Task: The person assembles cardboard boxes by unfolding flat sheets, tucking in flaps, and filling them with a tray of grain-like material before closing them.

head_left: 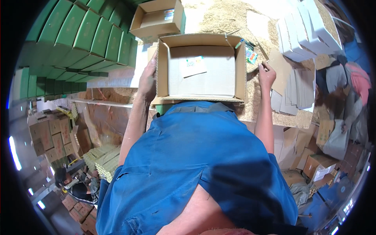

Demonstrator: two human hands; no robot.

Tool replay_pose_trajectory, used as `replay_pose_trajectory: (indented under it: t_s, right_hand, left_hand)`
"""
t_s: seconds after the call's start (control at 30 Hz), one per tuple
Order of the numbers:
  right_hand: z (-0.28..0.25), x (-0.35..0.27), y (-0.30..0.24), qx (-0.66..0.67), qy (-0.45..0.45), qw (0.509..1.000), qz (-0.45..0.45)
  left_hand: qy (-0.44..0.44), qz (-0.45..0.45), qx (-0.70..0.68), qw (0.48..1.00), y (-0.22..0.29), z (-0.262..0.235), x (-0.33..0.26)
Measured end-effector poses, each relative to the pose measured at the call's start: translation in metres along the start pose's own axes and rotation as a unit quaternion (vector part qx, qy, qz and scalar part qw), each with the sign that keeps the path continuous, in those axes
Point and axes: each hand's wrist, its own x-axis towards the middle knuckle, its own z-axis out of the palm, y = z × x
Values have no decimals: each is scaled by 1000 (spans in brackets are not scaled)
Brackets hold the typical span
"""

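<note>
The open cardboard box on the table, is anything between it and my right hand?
Nothing visible. The right hand hovers just off the cardboard box right wall with only bare table between; the left hand already grips its left wall.

Box [201, 68]: matt brown corrugated cardboard, smooth liner inside, paper label on the floor. Table [219, 17]: rough, coarse chipboard. Shirt [203, 156]: matt blue woven cloth. Stacked cartons [90, 33]: green card, slight sheen.

Chipboard worktable [219, 17]; green box stacks [86, 35] left, white box stacks [305, 29] right; brown cartons [49, 137] on floor; bright lights [13, 152] at left rim.
</note>
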Motion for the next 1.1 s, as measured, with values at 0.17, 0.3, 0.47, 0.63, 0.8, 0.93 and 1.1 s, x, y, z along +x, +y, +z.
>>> replay_pose_trajectory:
  t_s: [0.17, 0.3, 0.47, 0.63, 0.8, 0.93, 1.1]
  right_hand:
    - [-22, -33, -67, 399, -352, 838, 120]
    - [-2, -71, -104, 463, -359, 789, 183]
    - [30, -96, -121, 74, -296, 952, -29]
    - [25, -101, -127, 149, -314, 936, 53]
    - [18, -103, -110, 263, -332, 891, 164]
    - [24, -114, -115, 357, -333, 834, 256]
    - [46, -89, -150, 345, -350, 848, 202]
  left_hand:
    - [-73, 11, -41, 996, -20, -11, 12]
    - [-104, 27, 156, 982, -28, -4, 20]
    - [-29, 74, 409, 909, -39, 11, 19]
    - [-8, 129, 304, 944, -53, -5, 23]
    - [-12, 161, 243, 957, -49, -22, 21]
    - [-54, 118, 177, 976, -43, -35, 24]
    - [-47, 142, 124, 981, -17, -49, 44]
